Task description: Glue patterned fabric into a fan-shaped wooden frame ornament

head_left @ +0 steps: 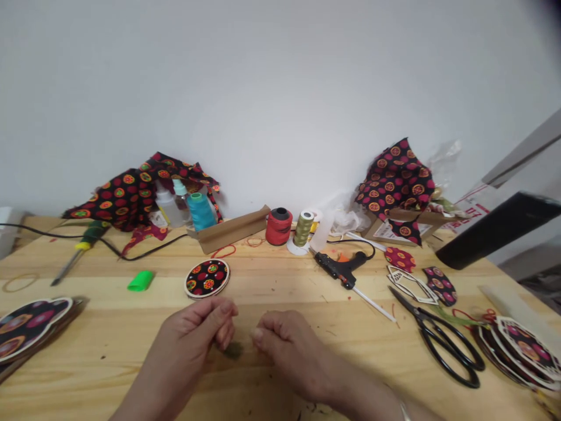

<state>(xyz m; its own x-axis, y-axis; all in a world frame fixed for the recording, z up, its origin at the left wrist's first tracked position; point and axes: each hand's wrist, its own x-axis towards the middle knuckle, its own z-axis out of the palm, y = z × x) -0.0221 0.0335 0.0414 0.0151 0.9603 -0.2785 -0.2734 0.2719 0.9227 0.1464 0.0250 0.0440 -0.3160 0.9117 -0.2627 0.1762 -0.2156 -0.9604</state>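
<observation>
My left hand (199,333) is held above the middle of the table, its thumb and fingers pressed together. Facing it, a short gap away, my right hand (291,351) is curled closed. Whatever either pinch holds is hidden or too fine to make out. A small dark greenish smudge (233,350), blurred, shows just beneath the left fingertips; I cannot tell if it is thread or shadow. Just beyond my left hand lies a round wooden-rimmed piece (207,278) covered in dark patterned fabric.
Behind stand a red thread spool (279,226), an olive spool (303,228) and a blue one (201,211). A glue gun (342,268) and black scissors (442,339) lie right, near stacked fabric-covered pieces (521,351). Leftward are a screwdriver (79,251), green cap (140,281) and flower-shaped pieces (33,327).
</observation>
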